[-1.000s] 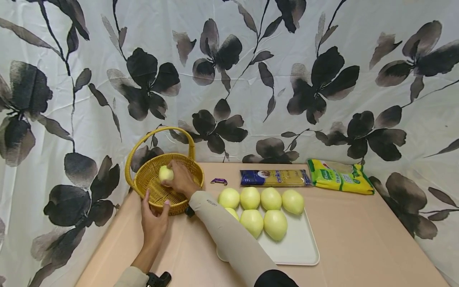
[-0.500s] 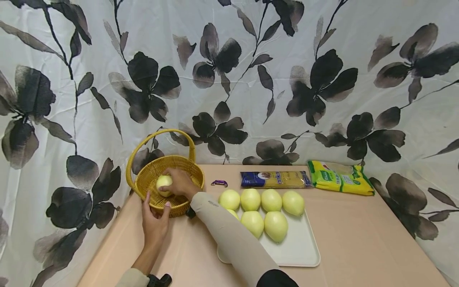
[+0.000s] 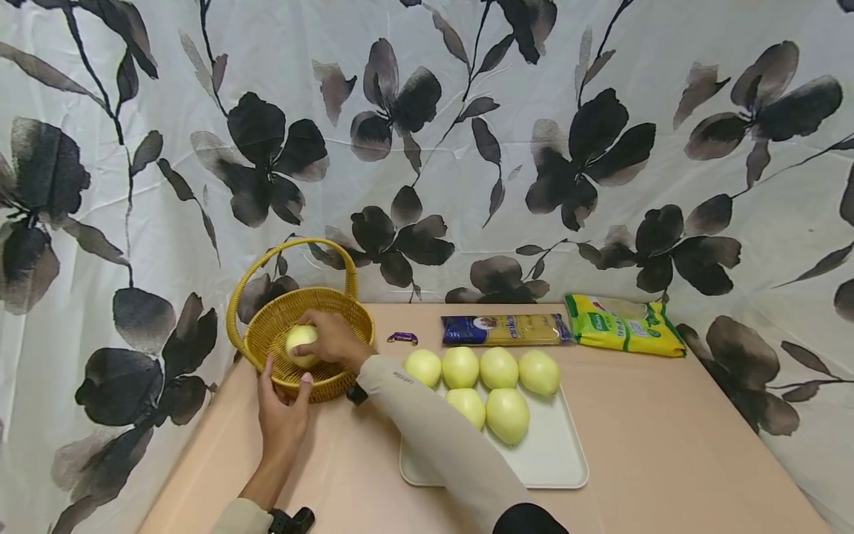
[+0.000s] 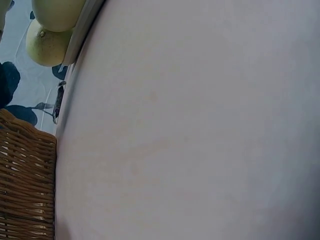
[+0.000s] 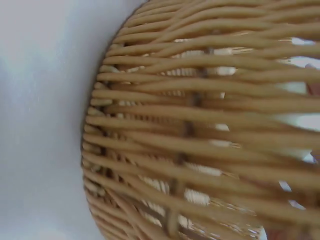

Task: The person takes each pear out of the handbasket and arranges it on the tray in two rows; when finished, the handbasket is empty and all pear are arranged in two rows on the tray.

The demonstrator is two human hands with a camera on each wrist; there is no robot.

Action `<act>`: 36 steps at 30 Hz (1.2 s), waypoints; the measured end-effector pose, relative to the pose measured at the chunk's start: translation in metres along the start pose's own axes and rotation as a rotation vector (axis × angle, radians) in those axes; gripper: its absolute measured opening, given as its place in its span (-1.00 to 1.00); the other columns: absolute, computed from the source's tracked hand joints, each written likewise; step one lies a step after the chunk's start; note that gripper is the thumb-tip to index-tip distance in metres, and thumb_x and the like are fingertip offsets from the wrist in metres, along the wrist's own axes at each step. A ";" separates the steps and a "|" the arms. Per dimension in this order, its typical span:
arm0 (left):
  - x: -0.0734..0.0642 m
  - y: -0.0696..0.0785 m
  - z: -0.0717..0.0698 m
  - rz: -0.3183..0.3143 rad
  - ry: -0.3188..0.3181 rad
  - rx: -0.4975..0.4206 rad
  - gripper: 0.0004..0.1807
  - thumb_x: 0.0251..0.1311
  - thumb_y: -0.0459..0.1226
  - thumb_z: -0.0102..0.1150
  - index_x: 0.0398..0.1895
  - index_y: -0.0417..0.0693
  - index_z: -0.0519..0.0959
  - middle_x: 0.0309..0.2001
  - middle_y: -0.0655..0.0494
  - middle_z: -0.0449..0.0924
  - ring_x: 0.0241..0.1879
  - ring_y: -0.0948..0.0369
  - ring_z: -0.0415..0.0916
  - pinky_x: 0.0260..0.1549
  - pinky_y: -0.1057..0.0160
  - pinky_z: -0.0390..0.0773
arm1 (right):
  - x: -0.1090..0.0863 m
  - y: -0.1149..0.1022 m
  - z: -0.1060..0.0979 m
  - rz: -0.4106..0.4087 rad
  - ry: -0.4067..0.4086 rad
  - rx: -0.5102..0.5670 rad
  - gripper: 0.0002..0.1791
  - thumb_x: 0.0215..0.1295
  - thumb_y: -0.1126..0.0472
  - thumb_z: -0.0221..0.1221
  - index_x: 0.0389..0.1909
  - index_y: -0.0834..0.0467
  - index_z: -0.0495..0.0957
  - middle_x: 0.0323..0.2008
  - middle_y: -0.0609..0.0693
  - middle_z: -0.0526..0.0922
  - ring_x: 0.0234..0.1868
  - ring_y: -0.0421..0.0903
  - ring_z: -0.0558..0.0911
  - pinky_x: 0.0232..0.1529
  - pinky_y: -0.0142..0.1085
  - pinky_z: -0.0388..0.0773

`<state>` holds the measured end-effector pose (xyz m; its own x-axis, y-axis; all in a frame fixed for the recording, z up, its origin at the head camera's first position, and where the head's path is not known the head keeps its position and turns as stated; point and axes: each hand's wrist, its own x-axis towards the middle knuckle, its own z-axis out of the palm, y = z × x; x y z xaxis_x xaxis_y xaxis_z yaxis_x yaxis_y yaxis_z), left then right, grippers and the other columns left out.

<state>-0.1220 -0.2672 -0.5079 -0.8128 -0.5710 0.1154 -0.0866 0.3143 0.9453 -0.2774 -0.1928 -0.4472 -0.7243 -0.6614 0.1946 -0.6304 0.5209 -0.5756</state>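
My right hand (image 3: 331, 340) reaches inside the yellow wicker basket (image 3: 270, 322) and holds a round, pale yellow-green fruit (image 3: 302, 345) low against the woven floor. At the basket's near side, my left hand (image 3: 283, 426) touches the wall with its index finger and thumb spread apart. Several similar fruits (image 3: 507, 417) lie in two rows on a white tray (image 3: 547, 471), partly covered by the right forearm. The left wrist view catches the basket's side (image 4: 27, 185) and fruits (image 4: 47, 45). Woven wall (image 5: 200, 115) fills much of the right wrist view.
Behind the tray lie a blue and gold packet (image 3: 503, 330) and a green and yellow bag (image 3: 623, 326). A small purple wrapped sweet (image 3: 402, 337) sits right of the basket. A floral curtain (image 3: 427, 148) hangs along the table's back edge.
My right hand has lowered the fruit deeper into the basket. The left hand keeps its place at the basket's near side. The head view has shifted slightly.
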 end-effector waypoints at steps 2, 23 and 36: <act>0.000 0.001 0.000 -0.002 -0.004 0.001 -0.03 0.54 0.06 0.16 0.78 0.27 -0.21 0.75 0.02 -0.19 0.63 -0.16 0.12 0.51 -0.25 0.31 | -0.003 -0.002 -0.006 0.009 0.012 0.040 -0.43 0.19 -0.11 0.56 0.18 -0.05 0.67 0.06 -0.18 0.77 -0.06 -0.29 0.64 -0.21 -0.58 0.44; -0.001 0.003 -0.001 -0.012 -0.007 0.017 -0.02 0.55 0.02 0.17 0.78 0.26 -0.22 0.76 0.04 -0.27 0.68 -0.20 -0.01 0.55 -0.28 0.24 | -0.058 -0.035 -0.081 -0.028 0.082 0.191 -0.34 0.22 -0.11 0.54 0.33 -0.12 0.60 0.23 -0.20 0.69 0.10 -0.26 0.65 -0.07 -0.51 0.58; -0.002 0.004 -0.002 -0.001 -0.006 -0.011 -0.03 0.56 0.02 0.15 0.78 0.26 -0.23 0.75 -0.01 -0.20 0.66 -0.18 0.06 0.55 -0.26 0.26 | -0.124 -0.020 -0.115 -0.058 0.125 0.387 -0.35 0.25 0.01 0.55 0.34 -0.09 0.58 0.26 -0.14 0.65 0.08 -0.15 0.69 -0.07 -0.40 0.72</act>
<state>-0.1198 -0.2662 -0.5039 -0.8164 -0.5664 0.1126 -0.0808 0.3051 0.9489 -0.2077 -0.0593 -0.3688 -0.7337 -0.6010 0.3170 -0.5371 0.2273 -0.8123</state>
